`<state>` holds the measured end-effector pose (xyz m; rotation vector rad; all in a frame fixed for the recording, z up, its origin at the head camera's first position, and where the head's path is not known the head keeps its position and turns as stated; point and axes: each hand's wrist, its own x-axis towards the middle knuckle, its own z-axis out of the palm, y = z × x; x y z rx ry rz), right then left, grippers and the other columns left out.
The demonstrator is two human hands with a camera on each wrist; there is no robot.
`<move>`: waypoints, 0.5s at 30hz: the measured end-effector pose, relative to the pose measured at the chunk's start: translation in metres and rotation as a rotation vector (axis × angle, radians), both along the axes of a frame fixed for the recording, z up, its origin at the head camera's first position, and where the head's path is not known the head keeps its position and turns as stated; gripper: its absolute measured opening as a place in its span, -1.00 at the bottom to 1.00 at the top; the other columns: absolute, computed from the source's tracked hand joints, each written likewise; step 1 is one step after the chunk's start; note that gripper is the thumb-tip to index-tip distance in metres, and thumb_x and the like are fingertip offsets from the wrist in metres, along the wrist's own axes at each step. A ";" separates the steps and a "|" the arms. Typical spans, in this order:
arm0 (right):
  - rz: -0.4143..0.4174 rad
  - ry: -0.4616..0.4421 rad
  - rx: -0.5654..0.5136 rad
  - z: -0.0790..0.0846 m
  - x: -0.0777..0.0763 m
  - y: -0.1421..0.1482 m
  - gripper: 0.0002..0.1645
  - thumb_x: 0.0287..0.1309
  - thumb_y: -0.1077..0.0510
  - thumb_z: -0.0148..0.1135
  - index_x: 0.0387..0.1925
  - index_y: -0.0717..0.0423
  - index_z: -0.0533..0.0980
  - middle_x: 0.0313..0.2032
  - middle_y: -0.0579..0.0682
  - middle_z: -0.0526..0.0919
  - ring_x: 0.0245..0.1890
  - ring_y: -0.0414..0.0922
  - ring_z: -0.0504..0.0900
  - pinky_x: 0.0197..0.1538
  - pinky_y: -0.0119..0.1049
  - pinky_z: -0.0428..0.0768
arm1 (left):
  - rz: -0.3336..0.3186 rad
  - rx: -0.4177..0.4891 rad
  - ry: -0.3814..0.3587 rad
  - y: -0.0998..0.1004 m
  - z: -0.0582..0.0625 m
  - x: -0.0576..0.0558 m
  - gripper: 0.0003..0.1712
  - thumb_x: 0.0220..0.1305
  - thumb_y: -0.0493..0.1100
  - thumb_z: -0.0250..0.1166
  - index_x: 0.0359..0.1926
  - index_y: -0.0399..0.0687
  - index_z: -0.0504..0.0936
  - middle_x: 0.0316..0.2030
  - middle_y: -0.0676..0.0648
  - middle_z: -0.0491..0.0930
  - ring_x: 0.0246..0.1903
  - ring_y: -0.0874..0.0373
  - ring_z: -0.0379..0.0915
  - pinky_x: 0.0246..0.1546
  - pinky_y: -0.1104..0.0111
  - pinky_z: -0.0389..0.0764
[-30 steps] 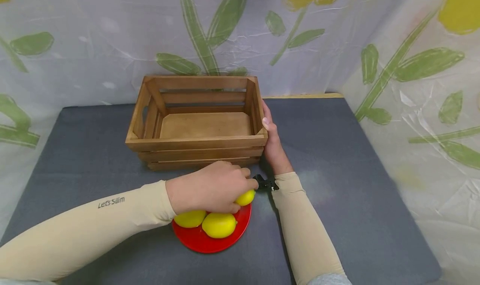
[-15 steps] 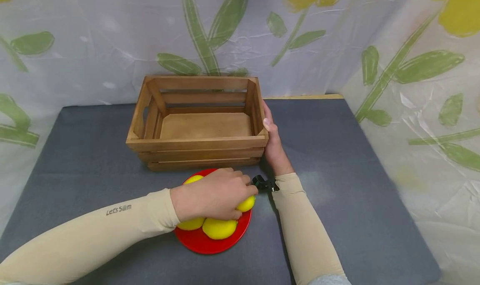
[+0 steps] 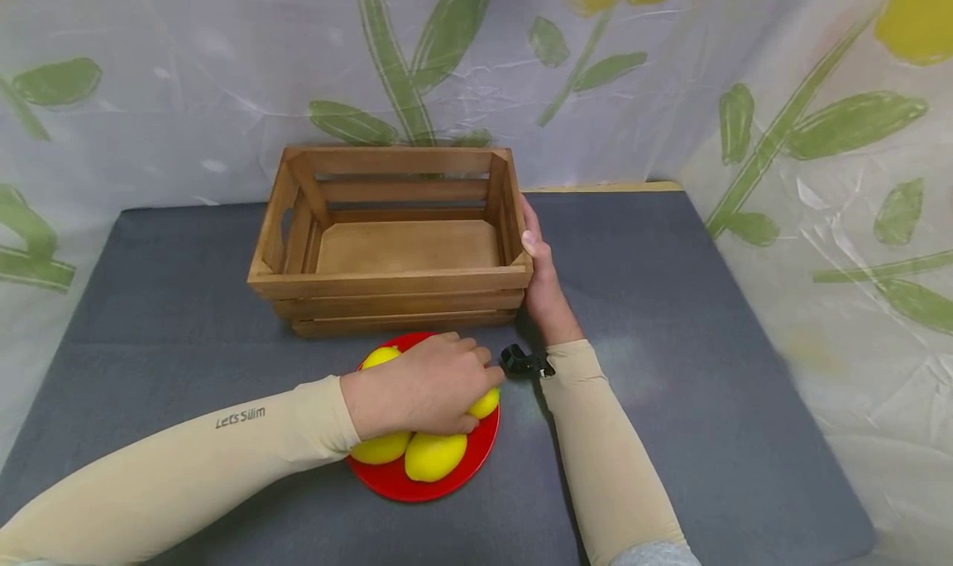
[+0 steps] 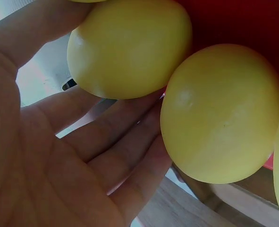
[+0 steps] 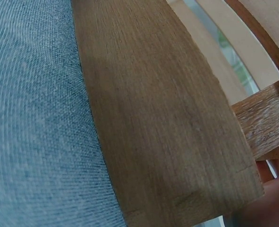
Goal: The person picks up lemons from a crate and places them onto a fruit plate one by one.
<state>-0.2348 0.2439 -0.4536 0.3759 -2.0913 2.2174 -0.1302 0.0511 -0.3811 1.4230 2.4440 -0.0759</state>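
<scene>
My left hand [image 3: 424, 384] reaches over a red plate [image 3: 476, 457] of yellow lemons. Its thumb and fingers curl round the lemon [image 3: 486, 403] at the plate's right side; the left wrist view shows this lemon [image 4: 130, 49] between thumb and fingertips. Another lemon [image 4: 224, 113] lies against the fingers. On the plate's near side rest two lemons, one [image 3: 436, 457] in front of the hand and one [image 3: 381, 448] under the wrist. A further lemon [image 3: 381, 357] shows at the far left. My right hand [image 3: 547, 289] grips the right end of a slatted wooden crate [image 3: 395, 285], thumb on its edge.
The crate stands behind the plate on a grey cloth-covered table [image 3: 670, 367], with its bare floor [image 3: 409, 246] visible. A flower-patterned plastic sheet [image 3: 223, 94] hangs along the back and right. A black wrist-camera mount [image 3: 521, 361] sits at my right wrist.
My left hand has drawn slightly nearer and to the right, uncovering the far-left lemon. The near lemons have shifted a little on the plate. The right hand and crate stay put.
</scene>
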 end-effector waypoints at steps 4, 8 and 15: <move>0.000 0.005 -0.004 0.001 0.001 0.001 0.05 0.28 -0.46 -0.17 0.75 -0.38 -0.04 0.73 -0.18 -0.04 0.68 0.01 0.07 0.64 0.24 0.07 | 0.010 -0.003 -0.006 0.001 0.000 0.000 -0.40 0.26 0.18 0.55 0.24 0.06 0.72 -0.03 -0.02 0.76 -0.06 0.09 0.60 0.06 0.18 0.61; -0.001 0.005 0.001 0.001 0.002 0.002 0.04 0.28 -0.47 -0.17 0.74 -0.41 -0.04 0.72 -0.19 -0.03 0.67 -0.02 0.08 0.64 0.23 0.06 | 0.025 -0.014 -0.022 0.002 0.000 0.000 -0.40 0.26 0.20 0.55 0.23 0.06 0.72 -0.05 -0.01 0.76 -0.07 0.09 0.59 0.07 0.18 0.60; 0.010 0.003 0.009 0.001 0.001 -0.001 0.01 0.27 -0.47 -0.19 0.73 -0.47 -0.03 0.71 -0.22 -0.01 0.66 -0.03 0.09 0.64 0.23 0.07 | 0.041 -0.028 -0.042 0.001 0.000 0.001 -0.37 0.25 0.19 0.54 0.26 0.05 0.70 -0.02 -0.02 0.75 -0.03 0.07 0.59 0.12 0.15 0.58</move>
